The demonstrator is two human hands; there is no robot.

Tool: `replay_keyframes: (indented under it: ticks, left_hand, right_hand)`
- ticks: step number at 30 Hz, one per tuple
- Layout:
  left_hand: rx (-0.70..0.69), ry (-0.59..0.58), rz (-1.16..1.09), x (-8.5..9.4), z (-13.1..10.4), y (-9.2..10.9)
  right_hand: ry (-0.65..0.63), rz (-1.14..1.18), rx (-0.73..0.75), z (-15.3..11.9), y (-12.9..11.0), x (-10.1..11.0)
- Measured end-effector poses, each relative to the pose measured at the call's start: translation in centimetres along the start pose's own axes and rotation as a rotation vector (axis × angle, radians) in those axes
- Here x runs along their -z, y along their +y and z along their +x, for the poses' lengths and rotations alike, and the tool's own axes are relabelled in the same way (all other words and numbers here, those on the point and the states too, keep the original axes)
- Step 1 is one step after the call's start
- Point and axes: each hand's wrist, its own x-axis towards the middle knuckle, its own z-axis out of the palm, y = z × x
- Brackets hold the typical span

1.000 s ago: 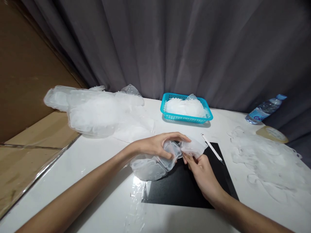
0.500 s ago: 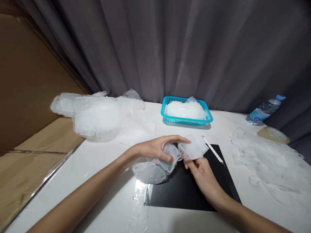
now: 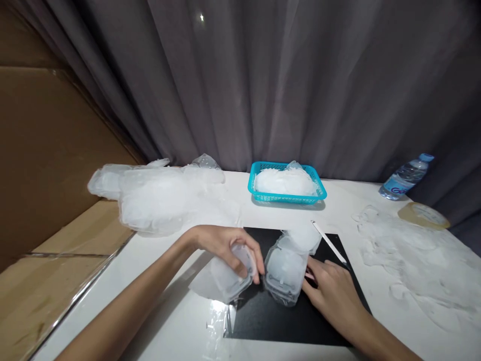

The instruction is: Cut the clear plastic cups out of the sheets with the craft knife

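Note:
My left hand [image 3: 221, 245] is curved round a translucent, frosty plastic piece [image 3: 238, 278] with a rounded rim, thumb on top and fingers along its far side. A thin loose sheet hangs from that piece's left side. My right hand [image 3: 332, 288] grips the right edge of a second, similar plastic piece [image 3: 287, 268] over the black mat [image 3: 278, 323]. Something small and pinkish [image 3: 309, 274] shows between the right thumb and forefinger; its kind is unclear. A white pen-like cutter [image 3: 328, 243] with a dark tip lies across the mat's far right part.
A turquoise basket [image 3: 287, 198] heaped with white material stands at the back. To the left is a pile of translucent plastic pieces [image 3: 161, 195] beside cardboard [image 3: 71, 230]. On the right lie plastic scraps [image 3: 413, 260], a tape roll [image 3: 424, 215] and a water bottle [image 3: 404, 178].
The plastic pieces, close together between both hands before, are now apart. My left hand has moved left and nearer with one; the other has turned and come nearer beside my right hand.

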Motion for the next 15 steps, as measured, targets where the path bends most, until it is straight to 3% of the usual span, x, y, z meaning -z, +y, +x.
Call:
replay_keyframes:
  ticks: [4, 10, 12, 15]
  left_hand:
    - [0.111, -0.048, 0.027, -0.9, -0.1, 0.4]
    - [0.106, -0.067, -0.044, -3.1, 0.5, 2.1]
    - [0.067, 0.016, -0.013, -3.0, -0.1, 2.9]
    - [-0.052, 0.275, 0.059, -1.8, -2.2, 4.0]
  right_hand:
    - [-0.1, -0.08, 0.099, 0.5, 0.8, 1.4]
    - [-0.249, -0.017, 0.126, 1.0, 2.9, 5.7]
    - [-0.289, 0.012, 0.123, 1.2, 3.8, 6.5]
    - [-0.325, 0.063, 0.105, 1.4, 5.0, 7.1]
